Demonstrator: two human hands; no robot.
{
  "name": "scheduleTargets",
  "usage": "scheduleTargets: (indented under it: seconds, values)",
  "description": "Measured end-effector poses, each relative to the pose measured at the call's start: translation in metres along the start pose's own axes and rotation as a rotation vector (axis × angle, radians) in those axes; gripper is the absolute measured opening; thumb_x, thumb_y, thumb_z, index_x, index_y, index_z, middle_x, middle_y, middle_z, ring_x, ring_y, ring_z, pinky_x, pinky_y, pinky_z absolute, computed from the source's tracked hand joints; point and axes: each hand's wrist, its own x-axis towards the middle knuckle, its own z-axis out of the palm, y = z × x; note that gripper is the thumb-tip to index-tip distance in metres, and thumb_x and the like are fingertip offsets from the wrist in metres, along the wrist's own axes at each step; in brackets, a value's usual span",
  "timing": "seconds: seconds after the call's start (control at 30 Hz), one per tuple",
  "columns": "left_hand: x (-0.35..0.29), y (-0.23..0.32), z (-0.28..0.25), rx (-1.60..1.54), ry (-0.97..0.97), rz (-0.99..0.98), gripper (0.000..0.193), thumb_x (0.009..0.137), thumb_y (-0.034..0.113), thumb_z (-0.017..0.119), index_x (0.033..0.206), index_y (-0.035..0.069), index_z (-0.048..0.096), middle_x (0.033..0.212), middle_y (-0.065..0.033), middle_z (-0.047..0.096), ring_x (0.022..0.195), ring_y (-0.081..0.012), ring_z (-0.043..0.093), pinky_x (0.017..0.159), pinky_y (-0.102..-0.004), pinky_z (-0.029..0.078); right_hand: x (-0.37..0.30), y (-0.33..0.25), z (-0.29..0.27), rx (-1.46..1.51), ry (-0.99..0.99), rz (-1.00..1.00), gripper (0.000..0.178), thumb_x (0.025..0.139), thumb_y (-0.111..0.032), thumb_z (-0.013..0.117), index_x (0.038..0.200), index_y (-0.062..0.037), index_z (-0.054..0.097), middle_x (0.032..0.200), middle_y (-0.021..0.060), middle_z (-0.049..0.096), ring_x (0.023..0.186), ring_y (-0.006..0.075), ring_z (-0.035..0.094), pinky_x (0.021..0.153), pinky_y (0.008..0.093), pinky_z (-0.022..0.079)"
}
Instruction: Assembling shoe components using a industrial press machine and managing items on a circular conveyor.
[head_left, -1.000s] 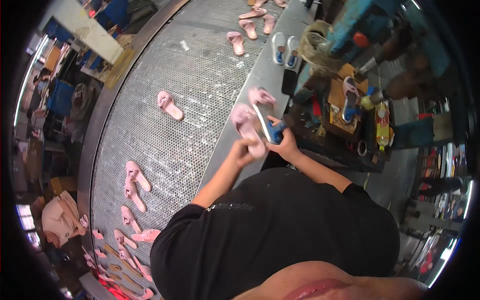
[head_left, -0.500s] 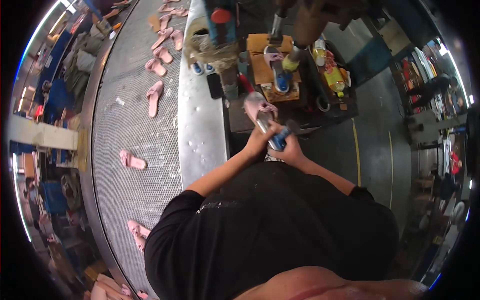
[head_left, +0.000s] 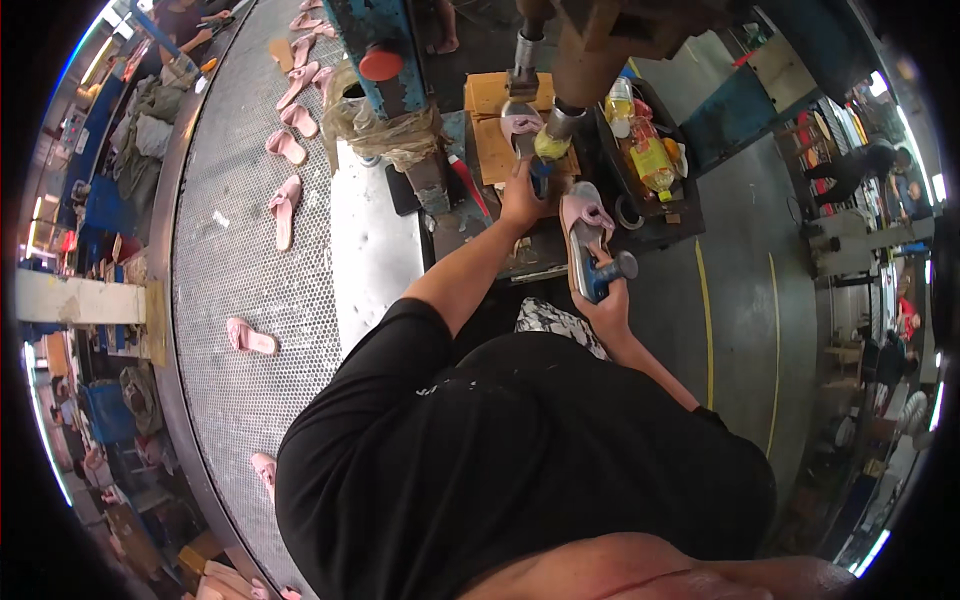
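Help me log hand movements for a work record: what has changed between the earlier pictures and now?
The left hand let go of the pink slide on its blue shoe last and moved forward to the second slide under the press. The right hand, still holding the last, shifted right. The second slide and yellow-capped bottle stayed put.
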Motion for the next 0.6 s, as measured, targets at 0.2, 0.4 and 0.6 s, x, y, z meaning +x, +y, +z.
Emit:
scheduleTargets:
  seconds: [0.2,0.4,0.6]
  values:
    - [-0.114,0.02,-0.078,-0.074,-0.082,-0.061,0.071,0.059,-0.006,0.066,0.126,0.001,0.042,0.122,-0.0233,0.049,0.121,-0.0438,0.041,0.105,-0.0445,0.034,0.087,0.061,0.042,-0.112,-0.165,-0.195,0.071,0.071,-0.004,0.07,0.134,-0.0038,0.039,0.122,0.0193,0.052,0.112,0.0321,0.053,0.095,0.0372,0.042]
    - [-0.239,0.026,-0.148,-0.239,0.125,-0.667,0.078,0.06,0.002,0.072,0.132,0.005,0.041,0.125,-0.016,0.049,0.116,-0.0316,0.051,0.099,-0.0375,0.041,0.132,0.124,0.099,-0.371,-0.132,-0.166,0.07,0.072,-0.016,0.074,0.132,-0.0034,0.039,0.121,0.0236,0.049,0.109,0.0414,0.049,0.092,0.0444,0.04]
    - [-0.323,-0.077,-0.19,0.267,0.4,-0.722,0.081,0.06,0.0,0.073,0.132,-0.005,0.038,0.133,-0.0215,0.045,0.125,-0.0373,0.042,0.107,-0.039,0.033,0.148,0.141,0.107,-0.54,-0.152,-0.138,0.061,0.072,-0.029,0.077,0.111,0.0071,0.048,0.113,0.0296,0.052,0.103,0.0424,0.052,0.087,0.0453,0.042]
